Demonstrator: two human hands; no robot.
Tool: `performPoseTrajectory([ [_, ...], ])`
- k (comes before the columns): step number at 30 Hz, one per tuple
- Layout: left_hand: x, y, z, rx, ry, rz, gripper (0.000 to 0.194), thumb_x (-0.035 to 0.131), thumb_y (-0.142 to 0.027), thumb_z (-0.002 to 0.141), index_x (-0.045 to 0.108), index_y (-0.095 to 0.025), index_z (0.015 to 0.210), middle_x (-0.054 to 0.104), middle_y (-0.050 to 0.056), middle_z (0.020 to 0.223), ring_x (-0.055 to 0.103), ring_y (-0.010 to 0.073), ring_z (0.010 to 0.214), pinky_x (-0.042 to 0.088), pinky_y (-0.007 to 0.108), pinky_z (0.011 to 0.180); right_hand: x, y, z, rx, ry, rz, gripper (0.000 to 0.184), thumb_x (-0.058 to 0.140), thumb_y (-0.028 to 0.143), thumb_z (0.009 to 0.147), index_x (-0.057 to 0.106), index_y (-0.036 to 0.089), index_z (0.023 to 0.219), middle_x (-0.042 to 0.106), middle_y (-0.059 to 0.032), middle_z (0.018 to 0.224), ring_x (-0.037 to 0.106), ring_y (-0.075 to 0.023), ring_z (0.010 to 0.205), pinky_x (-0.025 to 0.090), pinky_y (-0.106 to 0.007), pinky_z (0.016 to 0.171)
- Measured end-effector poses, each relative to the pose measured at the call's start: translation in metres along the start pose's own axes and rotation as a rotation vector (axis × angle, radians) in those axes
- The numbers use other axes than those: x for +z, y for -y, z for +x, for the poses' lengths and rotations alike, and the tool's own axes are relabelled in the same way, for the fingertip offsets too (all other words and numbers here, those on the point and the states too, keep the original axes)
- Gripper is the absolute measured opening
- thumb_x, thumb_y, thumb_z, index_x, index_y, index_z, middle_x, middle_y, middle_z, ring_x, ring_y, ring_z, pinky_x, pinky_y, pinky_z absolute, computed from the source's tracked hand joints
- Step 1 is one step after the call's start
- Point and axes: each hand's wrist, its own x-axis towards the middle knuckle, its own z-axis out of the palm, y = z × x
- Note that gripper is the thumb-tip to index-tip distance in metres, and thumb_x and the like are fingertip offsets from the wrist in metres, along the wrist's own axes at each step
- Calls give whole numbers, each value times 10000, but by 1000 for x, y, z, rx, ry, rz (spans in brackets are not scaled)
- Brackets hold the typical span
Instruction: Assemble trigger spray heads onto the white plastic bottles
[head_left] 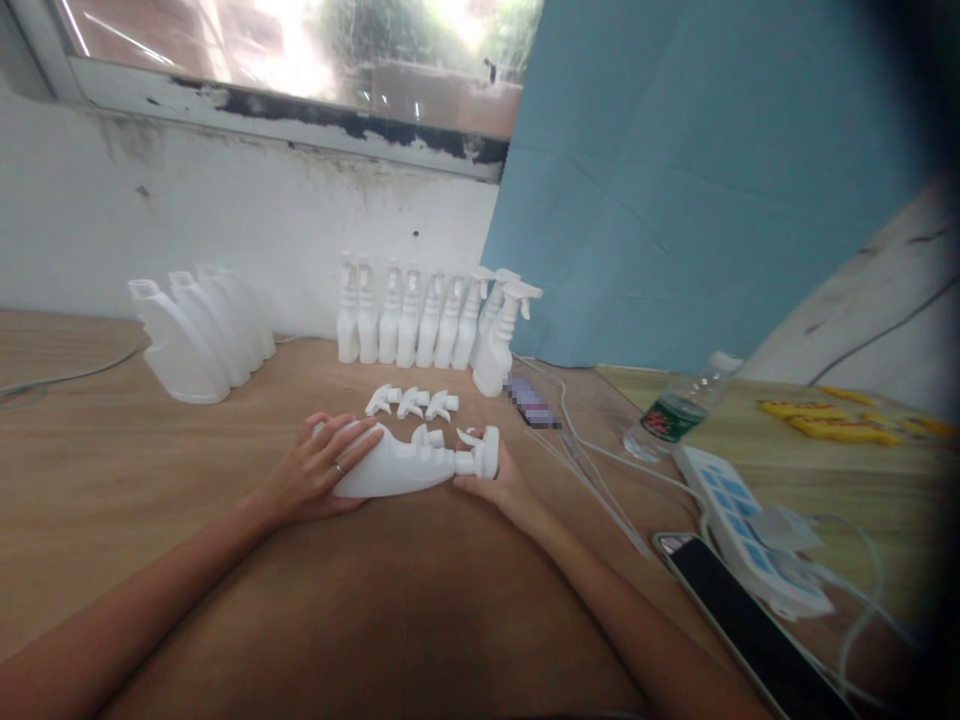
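A white spray bottle (pixel 397 468) lies on its side across the space between my hands, its neck to the right. My left hand (pixel 330 460) is wrapped over the bottle's base end, a ring on one finger. At the other end, my right hand (pixel 495 480) holds the trigger sprayer head (pixel 486 453) that sits on the neck; some of its fingers are hidden behind it. Just beyond the bottle, several loose trigger heads (pixel 412 402) lie in a row on the wooden table (pixel 300 600), one partly covered by the bottle.
Several white spray bottles (pixel 409 320) stand along the wall. Several capless bottles (pixel 187 350) stand at the left. To the right are a water bottle (pixel 675 415), a power strip (pixel 750 530) with cables, a phone (pixel 750 620) and yellow items (pixel 832 422).
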Motion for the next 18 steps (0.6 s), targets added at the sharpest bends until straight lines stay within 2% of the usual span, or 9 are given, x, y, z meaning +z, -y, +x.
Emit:
performPoseTrajectory([
  [4,-2,-2,1,-22,16,6,797,596,-460,816,269,-173,1483,502,168,1376,479,347,1191,279,518,1022,-4,1,2,-16,-42,-107,545,859,264,527,526,236,957,689,-16,923,636,-226,839,505,-361,773],
  [7,-4,-3,3,-15,25,7,785,588,-457,824,268,-172,1482,503,173,1374,478,345,1191,283,516,1017,-4,1,4,-75,-22,-127,393,835,262,563,553,232,835,696,-19,915,635,-219,826,498,-343,767],
  [9,-4,-3,4,-10,26,6,787,584,-459,827,262,-168,1484,508,177,1367,479,343,1189,289,513,1011,-4,0,4,-88,-32,-125,391,841,263,554,560,228,824,698,-18,903,636,-211,798,496,-325,742],
  [11,-4,-3,3,-11,22,1,793,585,-458,825,257,-167,1485,511,178,1364,481,342,1187,292,513,1012,-3,-2,3,-44,-59,-136,438,839,307,567,568,224,901,691,-3,798,625,-195,683,492,-309,650],
  [14,-4,-3,2,-9,28,-6,802,590,-464,819,254,-175,1488,502,174,1375,479,347,1191,282,521,1021,-3,-5,1,40,-47,-139,432,758,423,682,559,202,995,621,34,587,544,-164,490,449,-295,527],
  [16,-4,-2,2,-9,27,-10,808,591,-465,818,247,-180,1491,496,169,1382,479,351,1191,279,525,1021,-4,-5,1,24,-14,-130,453,767,417,676,557,204,1017,646,15,662,580,-176,561,473,-305,580],
  [18,-5,-2,2,-19,34,-10,809,595,-455,817,243,-182,1492,490,165,1388,478,353,1193,280,526,1018,-5,-4,1,-40,6,-126,538,831,343,593,555,226,1040,670,-13,870,624,-201,754,496,-318,707],
])
